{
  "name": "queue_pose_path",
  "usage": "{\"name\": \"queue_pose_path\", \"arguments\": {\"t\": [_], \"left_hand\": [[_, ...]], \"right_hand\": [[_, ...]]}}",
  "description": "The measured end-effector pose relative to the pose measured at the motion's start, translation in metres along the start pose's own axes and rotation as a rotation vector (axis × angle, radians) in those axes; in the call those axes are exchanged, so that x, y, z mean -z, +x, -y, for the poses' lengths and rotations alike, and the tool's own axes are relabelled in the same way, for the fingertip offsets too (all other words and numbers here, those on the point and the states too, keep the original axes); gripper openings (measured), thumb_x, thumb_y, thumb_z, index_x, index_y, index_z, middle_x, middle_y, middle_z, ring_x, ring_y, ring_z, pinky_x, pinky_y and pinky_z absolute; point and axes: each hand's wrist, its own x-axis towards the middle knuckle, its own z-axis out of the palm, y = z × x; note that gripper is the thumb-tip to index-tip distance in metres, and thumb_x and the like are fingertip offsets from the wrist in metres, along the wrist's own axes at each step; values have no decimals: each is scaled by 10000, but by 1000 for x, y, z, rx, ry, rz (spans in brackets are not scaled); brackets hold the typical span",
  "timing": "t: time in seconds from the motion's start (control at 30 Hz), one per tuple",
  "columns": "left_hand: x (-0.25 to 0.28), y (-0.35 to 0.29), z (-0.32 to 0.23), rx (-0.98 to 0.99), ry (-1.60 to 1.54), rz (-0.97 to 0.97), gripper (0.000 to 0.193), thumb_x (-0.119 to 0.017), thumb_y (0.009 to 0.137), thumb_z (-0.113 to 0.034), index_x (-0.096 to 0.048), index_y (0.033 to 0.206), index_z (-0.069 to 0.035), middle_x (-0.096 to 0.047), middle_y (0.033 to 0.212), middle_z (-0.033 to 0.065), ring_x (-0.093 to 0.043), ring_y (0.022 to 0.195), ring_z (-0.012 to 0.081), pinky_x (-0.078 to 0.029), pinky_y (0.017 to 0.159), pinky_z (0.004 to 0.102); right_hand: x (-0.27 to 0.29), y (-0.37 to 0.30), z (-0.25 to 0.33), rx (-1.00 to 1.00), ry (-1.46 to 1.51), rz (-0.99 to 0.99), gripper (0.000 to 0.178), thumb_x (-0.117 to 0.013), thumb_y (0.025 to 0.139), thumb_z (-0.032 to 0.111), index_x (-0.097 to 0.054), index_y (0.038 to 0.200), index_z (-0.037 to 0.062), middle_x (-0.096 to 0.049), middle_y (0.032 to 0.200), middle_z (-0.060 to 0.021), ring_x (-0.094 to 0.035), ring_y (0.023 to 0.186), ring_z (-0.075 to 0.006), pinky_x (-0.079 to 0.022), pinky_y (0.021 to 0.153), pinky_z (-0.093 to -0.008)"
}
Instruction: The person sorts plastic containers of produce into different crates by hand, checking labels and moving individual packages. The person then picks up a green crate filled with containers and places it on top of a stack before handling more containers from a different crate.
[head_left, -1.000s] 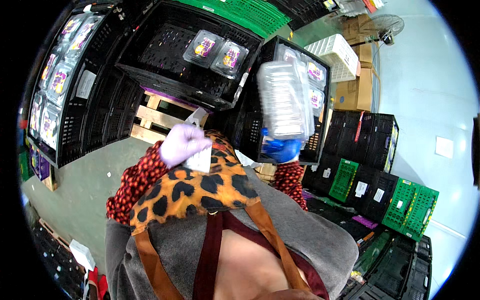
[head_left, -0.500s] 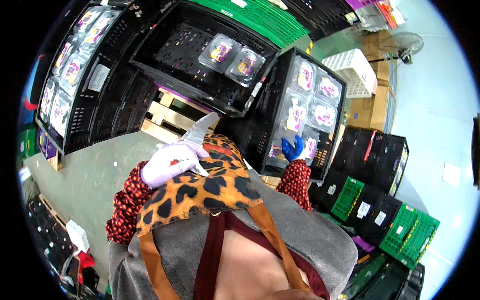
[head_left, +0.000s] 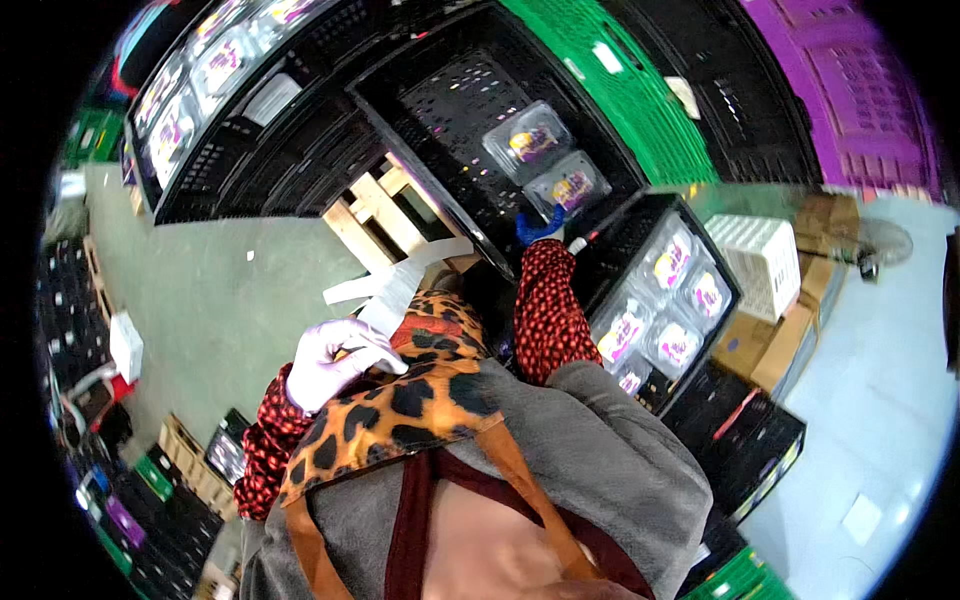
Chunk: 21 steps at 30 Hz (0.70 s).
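Observation:
My left hand (head_left: 340, 362), in a pale lilac glove, is closed on a white paper strip (head_left: 395, 288) in front of my leopard-print apron (head_left: 430, 385). The strip's far end spreads into two tails. My right hand (head_left: 543, 228), in a blue glove, reaches over the near side of the middle black crate (head_left: 440, 190), fingers apart. Just beyond its fingers lies a clear plastic container (head_left: 568, 188) with a purple and yellow label. A second clear container (head_left: 527, 140) sits behind that one. I see nothing held in the right hand.
Similar containers fill a black crate (head_left: 655, 400) at right and another (head_left: 165, 205) at far left. A wooden pallet (head_left: 375, 215) shows beneath the middle crate. Green (head_left: 620, 90) and purple crates (head_left: 850, 90) stand behind. A white basket (head_left: 750, 265) and cardboard boxes are at right.
My right hand has moved from the right crate to the middle crate. The view has swung toward the right. My left hand still holds the strip, whose tails now show more.

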Motion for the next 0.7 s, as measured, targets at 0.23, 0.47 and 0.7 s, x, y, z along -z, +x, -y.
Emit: {"name": "queue_pose_path", "arguments": {"t": [0.23,0.47,0.7], "left_hand": [[3,-21,26,42,15,-267,156,-525,883,-29,-580,986,74,-648,907,105,-630,825,151,-498,749,263],[3,-16,23,-64,155,-300,193,-561,871,-70,-595,1023,42,-654,916,98,-609,881,139,-473,818,267],[24,25,32,-165,196,-281,96,-585,795,-37,-622,845,37,-607,704,33,-564,621,72,-449,569,201]], "right_hand": [[1,47,-17,483,-114,-174,513,-527,821,336,-406,1258,97,-507,1204,-96,-513,1019,-250,-414,820,-353],[7,48,7,523,296,259,471,-511,808,415,-476,1214,179,-548,1145,-34,-535,937,-195,-448,614,-256],[28,-95,17,-30,614,671,619,-513,740,606,-505,1193,185,-578,987,-107,-530,621,-210,-438,437,-240]]}}
